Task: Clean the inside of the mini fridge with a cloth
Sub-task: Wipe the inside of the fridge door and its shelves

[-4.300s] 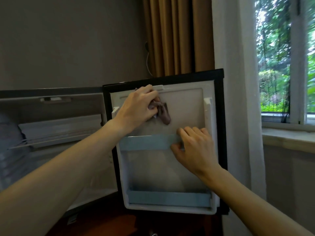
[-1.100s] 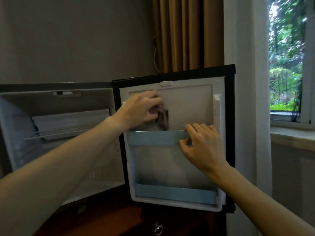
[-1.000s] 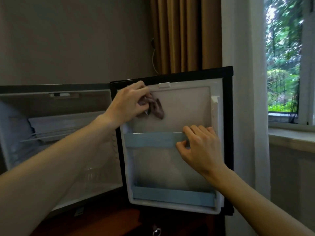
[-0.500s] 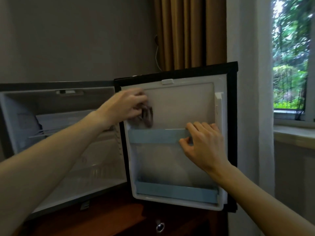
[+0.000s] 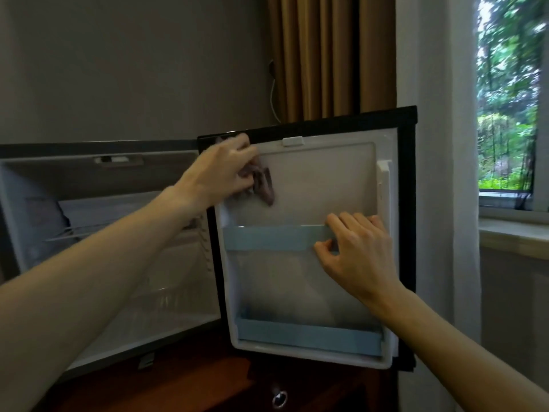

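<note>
The mini fridge (image 5: 113, 257) stands open at the left of the view on a dark wooden cabinet (image 5: 190, 391). Its white interior holds a wire shelf (image 5: 89, 230) in the upper left part of the cavity. A recessed fitting (image 5: 118, 160) sits in the cavity ceiling.

The fridge door (image 5: 320, 185) is swung fully open, with its white inner liner facing the camera and a black frame around it. A small white tab (image 5: 292, 141) sits at the top centre of the liner.

The left hand (image 5: 221, 171) is at the upper left corner of the door liner. Its fingers are curled around a dark crumpled cloth (image 5: 263, 185) and press it against the liner. One end of the cloth hangs below the fingers, against the flat upper panel.

The upper door shelf rail (image 5: 273, 238), pale blue, crosses the door at mid height. The right hand (image 5: 359, 251) grips the right end of this rail: four fingers hook over its top edge and the thumb presses on its front face. The lower door shelf rail (image 5: 309, 337), also pale blue, runs along the bottom of the door.

A round metal fitting (image 5: 279, 398) shows on the cabinet front below the door. Brown curtains (image 5: 323, 55) hang behind the door, a white sheer curtain (image 5: 436, 144) hangs to their right, and a window (image 5: 511, 99) with green foliage outside is at the far right.
</note>
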